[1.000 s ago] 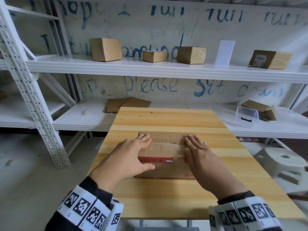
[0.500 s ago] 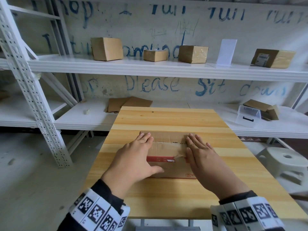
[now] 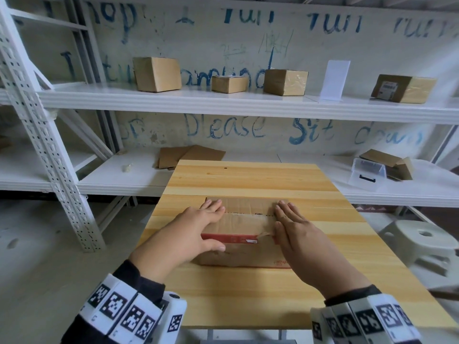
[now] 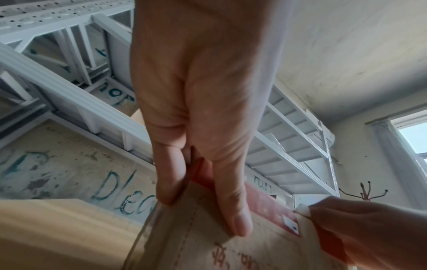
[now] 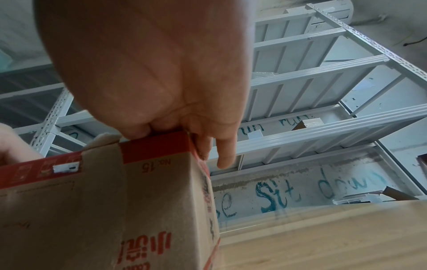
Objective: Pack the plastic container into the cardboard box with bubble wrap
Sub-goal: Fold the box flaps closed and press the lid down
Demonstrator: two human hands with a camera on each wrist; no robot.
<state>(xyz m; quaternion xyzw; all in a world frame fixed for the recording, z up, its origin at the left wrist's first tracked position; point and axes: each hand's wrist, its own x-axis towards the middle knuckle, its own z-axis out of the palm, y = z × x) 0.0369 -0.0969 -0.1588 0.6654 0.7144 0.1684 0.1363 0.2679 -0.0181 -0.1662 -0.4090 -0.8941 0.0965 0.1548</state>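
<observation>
A closed brown cardboard box point(image 3: 242, 223) with a red band lies on the wooden table point(image 3: 248, 178). My left hand point(image 3: 196, 227) lies flat on the left part of its top, fingers straight, thumb down on the front face point(image 4: 238, 222). My right hand point(image 3: 296, 232) lies flat on the right part of the top, fingers straight along the right edge point(image 5: 225, 157). The box point(image 5: 104, 201) shows a torn strip in the red band between the hands. What is inside is hidden. No bubble wrap is in view.
A clear plastic container point(image 3: 367, 171) stands on the lower white shelf beside an open carton point(image 3: 390, 161). Flat cardboard pieces point(image 3: 191, 155) lie behind the table. Several closed cartons point(image 3: 157, 74) sit on the upper shelf. A white stool point(image 3: 422, 238) stands to the right.
Both hands stay flat on top of the box in about the same places. Only the head view has shifted slightly.
</observation>
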